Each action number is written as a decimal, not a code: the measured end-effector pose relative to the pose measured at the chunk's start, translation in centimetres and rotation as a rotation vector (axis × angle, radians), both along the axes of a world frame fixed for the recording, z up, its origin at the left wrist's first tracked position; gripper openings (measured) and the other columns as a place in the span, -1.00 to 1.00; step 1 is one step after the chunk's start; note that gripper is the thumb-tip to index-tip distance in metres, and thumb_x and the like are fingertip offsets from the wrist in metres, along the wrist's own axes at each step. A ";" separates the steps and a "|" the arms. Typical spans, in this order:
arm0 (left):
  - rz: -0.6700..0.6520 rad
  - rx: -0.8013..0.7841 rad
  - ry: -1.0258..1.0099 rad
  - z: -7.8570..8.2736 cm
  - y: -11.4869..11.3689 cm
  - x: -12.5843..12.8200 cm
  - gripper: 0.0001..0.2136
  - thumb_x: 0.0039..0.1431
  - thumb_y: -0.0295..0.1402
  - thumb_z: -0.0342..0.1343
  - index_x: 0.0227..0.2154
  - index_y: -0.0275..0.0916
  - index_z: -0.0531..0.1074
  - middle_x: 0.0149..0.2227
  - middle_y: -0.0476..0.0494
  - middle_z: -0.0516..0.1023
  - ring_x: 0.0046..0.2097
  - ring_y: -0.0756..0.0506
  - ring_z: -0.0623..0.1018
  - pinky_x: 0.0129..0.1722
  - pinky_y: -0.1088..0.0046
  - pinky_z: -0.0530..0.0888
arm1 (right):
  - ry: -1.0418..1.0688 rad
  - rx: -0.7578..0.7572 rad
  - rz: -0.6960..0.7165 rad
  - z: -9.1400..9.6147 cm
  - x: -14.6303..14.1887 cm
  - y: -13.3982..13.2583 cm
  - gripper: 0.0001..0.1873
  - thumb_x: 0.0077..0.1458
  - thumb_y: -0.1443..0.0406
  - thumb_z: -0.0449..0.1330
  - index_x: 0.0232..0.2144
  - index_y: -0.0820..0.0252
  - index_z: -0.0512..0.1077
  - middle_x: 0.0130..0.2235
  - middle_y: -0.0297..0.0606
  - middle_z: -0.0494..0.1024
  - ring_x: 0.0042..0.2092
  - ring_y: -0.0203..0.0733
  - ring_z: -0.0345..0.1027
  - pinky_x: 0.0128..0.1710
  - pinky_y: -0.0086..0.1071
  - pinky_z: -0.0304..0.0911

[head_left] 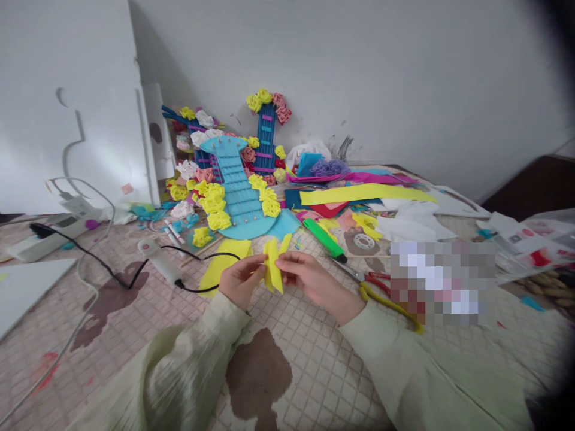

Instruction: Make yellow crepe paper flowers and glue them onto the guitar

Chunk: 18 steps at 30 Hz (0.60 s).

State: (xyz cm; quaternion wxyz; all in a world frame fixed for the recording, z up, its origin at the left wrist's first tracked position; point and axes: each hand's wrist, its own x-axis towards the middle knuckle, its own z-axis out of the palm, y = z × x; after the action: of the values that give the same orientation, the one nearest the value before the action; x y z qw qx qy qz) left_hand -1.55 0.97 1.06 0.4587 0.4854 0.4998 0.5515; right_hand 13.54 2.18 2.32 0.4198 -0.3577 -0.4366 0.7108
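Paper (pixel 272 270), yellow and folded, is being held over the table (pixel 323 359) — the left hand (pixel 242 278) and the right hand (pixel 312 278) are pinching it with fingers nearly closed, left of the scissors (pixel 376 282).

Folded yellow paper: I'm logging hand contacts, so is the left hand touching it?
Touching. The head view shows the left hand pinching the folded yellow paper at its left edge, no gap between.
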 end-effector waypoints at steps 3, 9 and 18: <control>0.000 -0.010 -0.025 -0.1 0.0 0.0 -0.73 -0.24 -0.30 0.23 -0.40 -0.32 0.50 -0.40 -0.14 0.58 -0.40 -0.05 0.53 -0.38 0.46 0.48 | -0.078 0.048 -0.018 0.1 -0.1 -0.2 -0.82 -0.15 0.26 0.25 -0.48 0.27 0.41 -0.51 -0.38 0.35 -0.51 -0.42 0.19 -0.51 -0.48 0.05; -0.041 -0.022 -0.067 0.4 -0.2 0.2 -0.70 -0.21 -0.26 0.22 -0.38 -0.33 0.48 -0.36 -0.16 0.57 -0.37 -0.05 0.54 -0.35 0.45 0.50 | -0.136 0.079 -0.071 -0.1 -0.2 -0.3 -0.83 -0.16 0.27 0.25 -0.47 0.25 0.40 -0.53 -0.38 0.37 -0.53 -0.40 0.21 -0.53 -0.46 0.04; -0.067 -0.096 -0.220 0.6 -0.3 0.4 -0.59 -0.25 -0.30 0.27 -0.27 -0.30 0.36 -0.40 -0.10 0.56 -0.41 -0.01 0.54 -0.40 0.49 0.50 | -0.112 0.053 -0.066 -0.3 -0.5 -0.4 -0.77 -0.20 0.20 0.27 -0.48 0.25 0.39 -0.49 -0.37 0.36 -0.47 -0.38 0.21 -0.48 -0.45 0.07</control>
State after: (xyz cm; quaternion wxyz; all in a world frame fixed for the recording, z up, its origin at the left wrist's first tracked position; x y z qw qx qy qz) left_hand -1.16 0.68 1.64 0.5516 0.4160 0.4559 0.5611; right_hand 13.00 1.82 1.98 0.4272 -0.3997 -0.4659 0.6638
